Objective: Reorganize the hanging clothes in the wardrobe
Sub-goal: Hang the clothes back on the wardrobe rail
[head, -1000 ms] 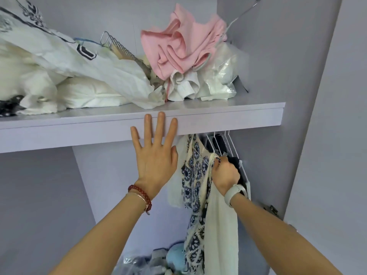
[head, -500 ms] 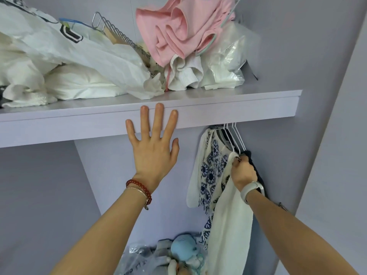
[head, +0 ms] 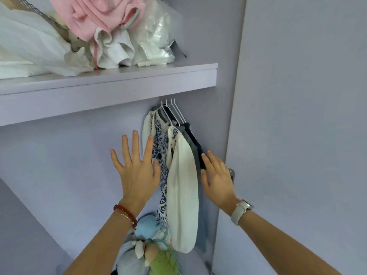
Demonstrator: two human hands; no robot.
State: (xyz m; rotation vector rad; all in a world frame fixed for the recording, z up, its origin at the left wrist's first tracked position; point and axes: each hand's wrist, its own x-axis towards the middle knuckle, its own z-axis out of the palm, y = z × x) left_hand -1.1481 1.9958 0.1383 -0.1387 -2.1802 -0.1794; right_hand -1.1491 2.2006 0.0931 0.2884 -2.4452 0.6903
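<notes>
Clothes (head: 179,175) hang bunched at the far right end of the wardrobe, under the lilac shelf (head: 111,92), pressed close against the right side panel (head: 228,96). Four white wire hangers (head: 171,110) rise from them and vanish behind the shelf's front edge; the rail itself is hidden. Frontmost is a cream knit garment (head: 183,195), with a blue-and-white patterned piece (head: 159,151) to its left and grey and dark garments squeezed behind it toward the panel.

The left hand (head: 137,171) is spread wide, fingers straight and apart, palm facing the back wall just left of the patterned piece; its thumb lies at the fabric's edge, though contact cannot be confirmed. A red bead bracelet (head: 126,212) circles that wrist. The right hand (head: 217,179) is also loose and flat, fingers straight, gripping nothing, fingertips at the dark garment beside the panel. A pale watch (head: 241,211) sits on that wrist.

Left of the bundle the back wall (head: 69,165) runs bare beneath the shelf, giving open room on that side; on the right the clothes have almost no gap before the panel, where a small metal fitting (head: 232,172) shows by the right hand.

On the shelf lie a pink cloth (head: 95,14), white fabrics and a clear plastic bag (head: 158,34). Below the hands sit soft toys (head: 151,247), pale blue and green. No readable writing shows.
</notes>
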